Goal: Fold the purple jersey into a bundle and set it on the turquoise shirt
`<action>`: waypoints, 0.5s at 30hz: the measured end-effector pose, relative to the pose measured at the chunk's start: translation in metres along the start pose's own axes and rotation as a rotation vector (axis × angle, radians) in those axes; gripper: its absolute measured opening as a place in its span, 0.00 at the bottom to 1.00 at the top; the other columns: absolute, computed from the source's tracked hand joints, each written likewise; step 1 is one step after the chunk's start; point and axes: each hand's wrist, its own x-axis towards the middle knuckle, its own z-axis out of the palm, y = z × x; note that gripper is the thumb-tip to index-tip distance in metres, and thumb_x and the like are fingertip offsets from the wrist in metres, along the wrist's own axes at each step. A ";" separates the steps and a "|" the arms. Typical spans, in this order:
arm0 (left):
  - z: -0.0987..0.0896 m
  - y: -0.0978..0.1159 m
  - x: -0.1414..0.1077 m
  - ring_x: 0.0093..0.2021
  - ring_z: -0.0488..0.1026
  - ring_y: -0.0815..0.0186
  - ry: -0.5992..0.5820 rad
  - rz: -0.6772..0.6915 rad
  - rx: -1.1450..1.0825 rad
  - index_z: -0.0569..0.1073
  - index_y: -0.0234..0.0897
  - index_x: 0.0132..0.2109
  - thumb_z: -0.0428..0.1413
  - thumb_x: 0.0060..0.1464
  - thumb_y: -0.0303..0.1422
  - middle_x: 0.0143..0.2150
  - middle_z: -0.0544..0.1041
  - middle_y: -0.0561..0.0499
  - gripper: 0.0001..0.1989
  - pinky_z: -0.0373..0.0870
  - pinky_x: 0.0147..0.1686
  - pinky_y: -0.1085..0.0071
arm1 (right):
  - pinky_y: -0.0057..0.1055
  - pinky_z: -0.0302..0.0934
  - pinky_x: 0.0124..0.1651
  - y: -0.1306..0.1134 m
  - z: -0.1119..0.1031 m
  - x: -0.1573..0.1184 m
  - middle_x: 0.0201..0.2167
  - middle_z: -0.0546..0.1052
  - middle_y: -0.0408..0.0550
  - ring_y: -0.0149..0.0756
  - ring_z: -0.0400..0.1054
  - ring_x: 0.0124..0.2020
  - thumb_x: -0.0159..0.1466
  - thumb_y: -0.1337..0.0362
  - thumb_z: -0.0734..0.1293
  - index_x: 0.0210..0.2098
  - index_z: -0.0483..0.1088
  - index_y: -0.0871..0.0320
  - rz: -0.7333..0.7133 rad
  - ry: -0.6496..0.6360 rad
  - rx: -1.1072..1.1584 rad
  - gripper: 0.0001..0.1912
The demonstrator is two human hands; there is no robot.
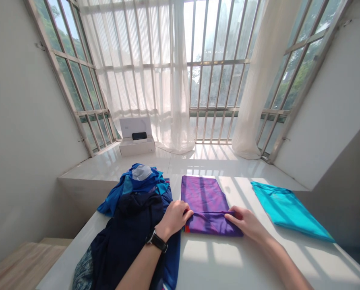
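Purple cloth (203, 192) lies folded on the white table (210, 268), the left hand (174, 217) pinching one end of its crease, the right hand (243, 221) the other, between a clothes heap (134, 225) and a flat turquoise cloth (290, 211).

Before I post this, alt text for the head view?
A person's left hand and right hand pinch a fold across a purple garment on a white table. A blue clothes pile lies left, a folded turquoise garment right, a barred window behind.
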 end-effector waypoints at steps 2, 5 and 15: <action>0.001 -0.001 0.000 0.39 0.74 0.61 0.008 -0.020 0.015 0.77 0.39 0.35 0.55 0.65 0.36 0.37 0.79 0.49 0.11 0.66 0.41 0.68 | 0.33 0.58 0.32 0.002 -0.002 0.000 0.23 0.73 0.43 0.38 0.66 0.28 0.60 0.42 0.65 0.31 0.74 0.56 0.004 0.007 -0.022 0.23; 0.001 -0.002 0.000 0.39 0.75 0.62 0.015 -0.033 0.012 0.77 0.39 0.35 0.56 0.64 0.36 0.37 0.79 0.49 0.10 0.66 0.41 0.69 | 0.34 0.58 0.33 0.002 -0.004 0.000 0.23 0.73 0.44 0.39 0.67 0.28 0.60 0.41 0.64 0.29 0.73 0.56 0.009 0.001 -0.018 0.24; -0.001 -0.004 -0.003 0.40 0.75 0.61 -0.010 -0.039 -0.016 0.77 0.40 0.37 0.60 0.59 0.39 0.39 0.78 0.50 0.08 0.66 0.39 0.70 | 0.33 0.57 0.33 0.001 -0.004 -0.003 0.26 0.73 0.43 0.37 0.64 0.30 0.60 0.47 0.69 0.29 0.72 0.57 -0.038 -0.124 0.028 0.19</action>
